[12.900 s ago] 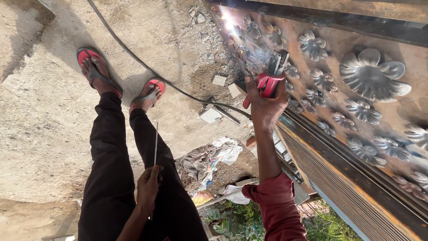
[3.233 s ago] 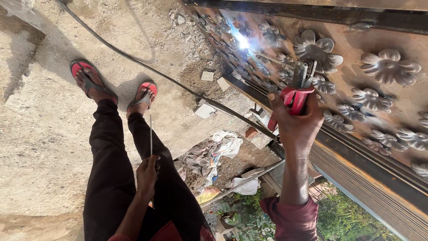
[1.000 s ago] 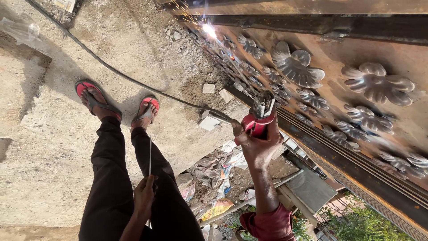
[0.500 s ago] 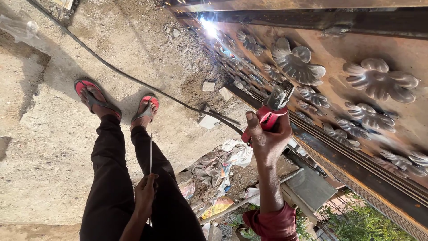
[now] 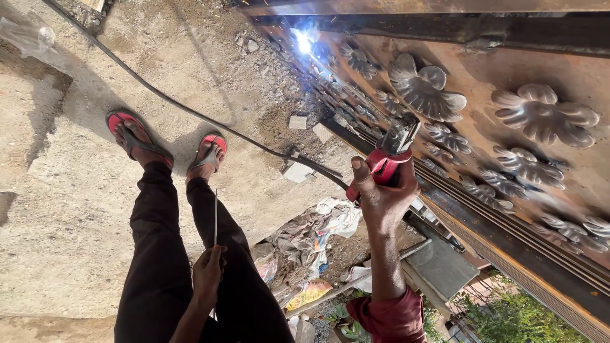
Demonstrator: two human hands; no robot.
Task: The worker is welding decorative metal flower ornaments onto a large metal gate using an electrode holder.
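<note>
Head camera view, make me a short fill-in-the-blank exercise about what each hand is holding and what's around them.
1. The right hand grips an electrode holder with handles coloured ____.
2. The left hand holds a thin metal ____.
3. The metal gate beside the holder is decorated with shapes like ____.
4. The sandals on the person's feet have soles coloured ____.

Missing words: red; rod; flowers; red

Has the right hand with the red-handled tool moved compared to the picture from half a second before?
Cannot tell: the right hand holds the red-handled tool beside the same metal flower as before; the camera itself shifted.
</note>
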